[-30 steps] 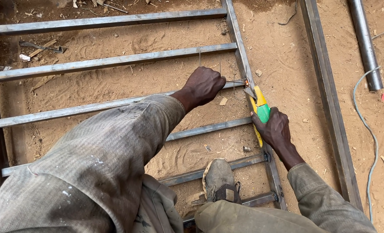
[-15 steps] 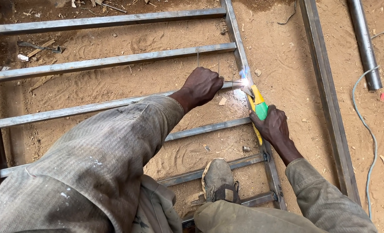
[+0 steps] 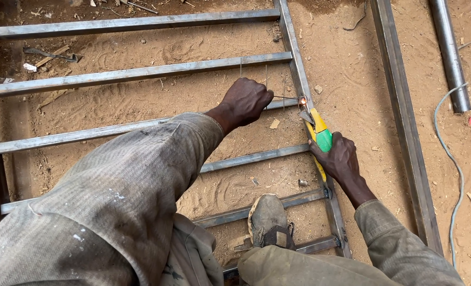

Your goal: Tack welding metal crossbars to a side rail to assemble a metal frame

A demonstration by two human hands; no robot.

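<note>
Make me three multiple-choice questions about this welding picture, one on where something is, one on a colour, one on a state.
1. Where does the glowing spot sit?
A. where a crossbar meets the upright bar
B. on the round pipe
C. on the sandal

2. What colours is the electrode holder?
A. red and black
B. yellow and green
C. plain grey

3. What is the left hand doing?
A. lying flat on the sand
B. closed around thin rods
C. gripping the cable

Answers: 1 A, the glow lies at the joint in the metal frame; 2 B, those colours show above the right hand; 2 aside, 3 B, thin welding rods stick out of the fist.
</note>
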